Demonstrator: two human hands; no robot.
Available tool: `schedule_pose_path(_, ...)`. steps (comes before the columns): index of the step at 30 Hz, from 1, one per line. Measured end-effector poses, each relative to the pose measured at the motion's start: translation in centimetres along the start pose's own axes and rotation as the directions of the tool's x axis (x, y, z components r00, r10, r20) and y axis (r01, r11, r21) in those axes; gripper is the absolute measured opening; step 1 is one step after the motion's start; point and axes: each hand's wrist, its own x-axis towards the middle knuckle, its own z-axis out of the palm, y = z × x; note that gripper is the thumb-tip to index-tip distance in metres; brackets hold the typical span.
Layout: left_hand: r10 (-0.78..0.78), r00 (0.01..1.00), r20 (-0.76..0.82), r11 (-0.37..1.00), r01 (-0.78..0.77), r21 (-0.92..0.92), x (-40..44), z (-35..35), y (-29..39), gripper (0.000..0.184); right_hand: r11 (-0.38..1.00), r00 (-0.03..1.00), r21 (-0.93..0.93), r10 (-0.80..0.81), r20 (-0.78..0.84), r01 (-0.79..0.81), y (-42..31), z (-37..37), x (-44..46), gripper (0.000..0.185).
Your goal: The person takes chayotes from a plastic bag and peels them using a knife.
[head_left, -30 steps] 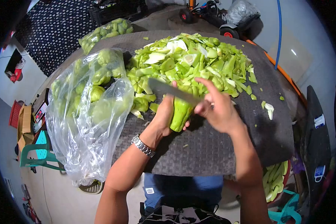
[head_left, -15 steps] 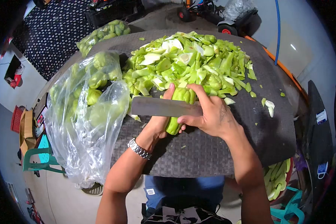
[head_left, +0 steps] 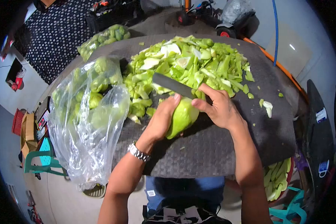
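Note:
My left hand (head_left: pixel 163 116), with a metal watch on its wrist, is wrapped round a green chayote (head_left: pixel 183 117) above the near part of the table. In my right hand (head_left: pixel 221 107) is a knife (head_left: pixel 172 85), its broad blade pointing up and left across the top of the chayote. The handle is hidden by my fingers. A large heap of green and whitish peelings (head_left: pixel 194 61) lies just beyond both hands. To the left, a clear plastic bag (head_left: pixel 91 127) holds several chayotes.
The dark woven table (head_left: pixel 205 160) lies beneath everything. Another bag of chayotes (head_left: pixel 107 36) is at the back left. Peeled pieces (head_left: pixel 276 181) fill a container below the right edge. A person in a dotted garment (head_left: pixel 56 33) is at the upper left. Green chairs (head_left: pixel 44 162) flank the table.
The blade has swung from level across the chayote to a slant, its tip higher and further right. In my left hand the chayote has turned and shows a smoother, paler side.

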Motion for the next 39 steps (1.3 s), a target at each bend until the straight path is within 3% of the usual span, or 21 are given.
schedule_pose_path(1, 0.047, 0.998, 0.049, 0.999, -0.046, -0.011, 0.0, -0.2, 0.0, 0.067, 0.996, 0.997, 0.051, 0.069, -0.022, -0.068, 0.1, -0.4, 0.3, 0.054)
schedule_pose_path(3, 0.024, 1.0, -0.007, 0.988, -0.025, -0.149, 0.2, 0.4, -0.6, 0.07, 0.956, 0.961, 0.125, 0.272, -0.038, -0.266, 0.2, -0.9, 0.3, 0.054)
schedule_pose_path(4, -0.007, 0.999, 0.048, 0.96, 0.02, -0.278, 0.4, -0.1, -0.8, 0.065, 0.928, 0.932, 0.146, 0.356, -0.07, -0.344, 0.7, -0.6, 0.4, 0.055)
schedule_pose_path(5, 0.03, 0.998, 0.052, 0.969, -0.017, -0.245, 0.4, -0.1, -0.8, 0.063, 0.892, 0.894, 0.171, 0.438, -0.096, -0.418, 1.3, -0.2, 0.4, 0.056)
schedule_pose_path(6, 0.065, 0.996, 0.055, 0.976, -0.052, -0.213, 0.4, 0.1, -0.6, 0.061, 0.937, 0.924, 0.006, 0.346, -0.162, -0.35, 1.8, -0.1, 0.3, 0.06)
schedule_pose_path(8, 0.095, 0.991, 0.093, 0.966, -0.07, -0.25, 0.6, -0.4, -0.9, 0.063, 0.94, 0.921, 0.023, 0.337, -0.193, -0.339, 2.2, 0.1, 0.2, 0.064)
schedule_pose_path(10, 0.102, 0.994, 0.029, 0.98, -0.095, -0.173, 0.7, -0.1, -1.3, 0.064, 0.961, 0.934, 0.048, 0.277, -0.227, -0.274, 2.0, 0.5, 0.2, 0.071)
schedule_pose_path(12, 0.052, 0.999, 0.006, 0.985, -0.051, -0.162, 1.1, -0.2, -0.8, 0.076, 0.97, 0.971, 0.05, 0.238, -0.029, -0.237, 0.2, -0.5, 0.1, 0.074)
schedule_pose_path(13, 0.072, 0.996, 0.042, 0.985, -0.065, -0.161, 1.1, -0.3, -0.7, 0.074, 0.975, 0.974, 0.051, 0.214, 0.07, -0.218, -0.6, -0.9, 0.0, 0.076)
schedule_pose_path(15, 0.115, 0.992, 0.05, 0.984, -0.107, -0.145, 1.3, -0.6, -1.0, 0.078, 0.996, 0.996, 0.051, 0.072, 0.058, -0.075, -0.9, 0.2, -0.4, 0.093)
schedule_pose_path(17, 0.22, 0.975, 0.027, 0.969, -0.216, -0.121, 2.0, -1.9, -3.3, 0.09, 0.986, 0.991, -0.106, -0.131, -0.032, 0.127, -0.8, 1.4, -0.5, 0.105)
schedule_pose_path(20, 0.198, 0.98, 0.026, 0.969, -0.192, -0.159, 1.5, -2.0, -3.0, 0.095, 0.985, 0.99, -0.11, -0.137, -0.041, 0.132, -0.9, 2.1, -0.6, 0.104)
schedule_pose_path(23, 0.141, 0.99, 0.003, 0.976, -0.139, -0.168, 1.6, -1.9, -3.1, 0.094, 0.997, 0.999, -0.075, 0.006, 0.041, -0.003, -2.3, 1.1, -0.5, 0.098)
schedule_pose_path(26, 0.228, 0.972, 0.054, 0.963, -0.217, -0.159, 1.7, -2.1, -3.6, 0.093, 0.994, 0.997, -0.083, -0.072, 0.027, 0.074, -1.6, 1.4, -0.5, 0.095)
schedule_pose_path(29, 0.268, 0.956, 0.118, 0.953, -0.281, 0.116, 1.6, -3.1, -2.8, 0.092, 0.965, 0.98, -0.177, -0.2, -0.024, 0.192, -1.0, 1.6, -0.4, 0.091)
schedule_pose_path(30, 0.218, 0.971, 0.095, 0.972, -0.225, 0.066, 1.3, -2.9, -2.4, 0.093, 0.967, 0.981, -0.177, -0.191, -0.031, 0.182, -1.0, 1.6, -0.5, 0.086)
schedule_pose_path(33, 0.183, 0.982, 0.048, 0.964, -0.189, 0.189, 1.1, -2.3, -2.1, 0.075, 0.952, 0.977, -0.238, -0.209, -0.047, 0.192, 0.0, 1.7, -0.5, 0.082)
schedule_pose_path(36, 0.106, 0.984, 0.142, 0.952, -0.141, 0.271, 0.2, -0.9, 0.0, 0.074, 0.932, 0.965, -0.306, -0.239, -0.109, 0.196, 0.3, 1.5, -0.3, 0.073)
schedule_pose_path(37, 0.193, 0.978, 0.072, 0.888, -0.206, 0.412, -0.7, 0.3, 0.5, 0.077, 0.972, 0.992, -0.227, -0.081, -0.101, 0.056, 0.3, 0.9, -0.1, 0.069)
schedule_pose_path(39, 0.258, 0.957, 0.132, 0.857, -0.29, 0.427, -0.1, 0.8, -0.5, 0.082, 0.968, 0.97, -0.069, 0.237, -0.048, -0.24, 0.5, -0.4, 0.2, 0.062)
